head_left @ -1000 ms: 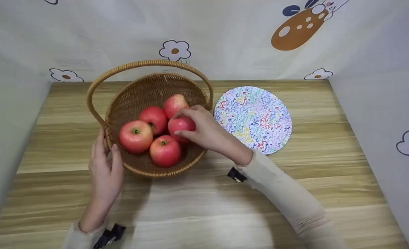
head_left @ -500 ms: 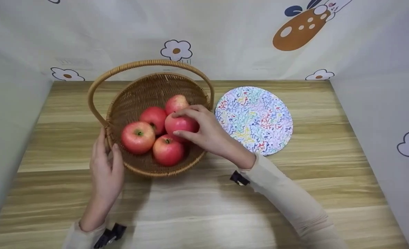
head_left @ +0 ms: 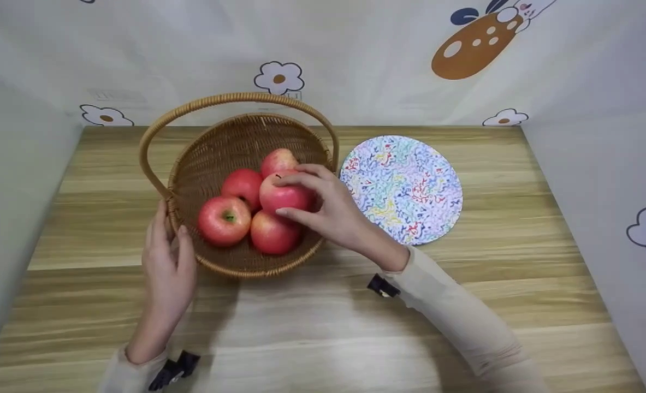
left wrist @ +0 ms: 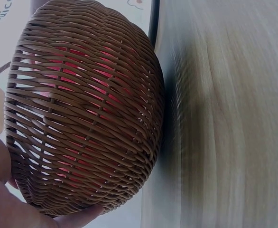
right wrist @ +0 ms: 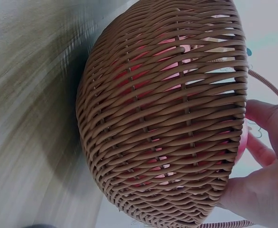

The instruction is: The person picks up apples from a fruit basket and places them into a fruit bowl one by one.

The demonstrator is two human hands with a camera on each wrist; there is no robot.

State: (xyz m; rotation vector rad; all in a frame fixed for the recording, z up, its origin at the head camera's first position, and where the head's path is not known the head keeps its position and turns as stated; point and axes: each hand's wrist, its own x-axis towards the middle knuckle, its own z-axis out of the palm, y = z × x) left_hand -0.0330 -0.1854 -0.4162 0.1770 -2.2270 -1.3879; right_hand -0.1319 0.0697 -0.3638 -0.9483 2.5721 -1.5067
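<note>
A round wicker basket (head_left: pixel 208 142) with an arched handle stands at the left of the table, several red apples inside. My right hand (head_left: pixel 333 210) holds one apple (head_left: pixel 284 194) by its sides, thumb in front and fingers behind, above the basket's right part. Under it lies another apple (head_left: pixel 274 233), partly covered. To the left sit a stemmed apple (head_left: pixel 224 221) and a redder apple (head_left: pixel 242 186); behind is a paler apple (head_left: pixel 278 161). My left hand (head_left: pixel 170 273) holds the basket's left rim. In the left wrist view, its finger (left wrist: pixel 82 217) lies against the woven wall.
Right of the basket lies a round, multicoloured patterned mat (head_left: pixel 402 188). The wooden table (head_left: pixel 508 273) meets a pale printed back wall (head_left: pixel 355 65) and plain-looking side walls. The basket handle (head_left: pixel 241 98) arches over the rear of the basket.
The apple in my right hand has risen slightly and tilted, so its stem shows. The two front apples have rolled rightward. My left hand stays at the basket rim.
</note>
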